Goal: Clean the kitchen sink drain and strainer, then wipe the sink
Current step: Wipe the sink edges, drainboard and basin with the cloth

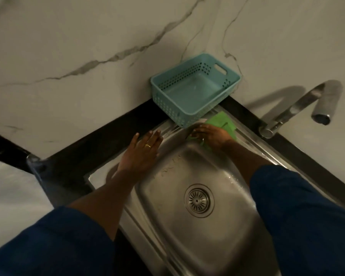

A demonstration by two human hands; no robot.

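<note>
The right hand (211,136) presses flat, fingers spread, on a crumpled green cleaning cloth (223,122) at the far rim of the stainless steel sink (167,196), holding the cloth under its palm rather than in a fist. A ring shows on one finger. The left hand (141,154) lies open and flat, fingers together, on the sink's far left corner, gripping nothing; it too wears a gold ring. Both forearms come out of dark blue sleeves (307,216). In the middle of the basin floor sits the round slotted metal strainer (199,200), seated in the drain, well apart from both hands. Just beyond the cloth, a light blue perforated plastic basket (195,90) stands on the black surface (108,132) at the sink's far edge, against the white marbled wall (88,36). A curved chrome tap (299,108) rises at the far right corner, its spout over the sink's right rim.
</note>
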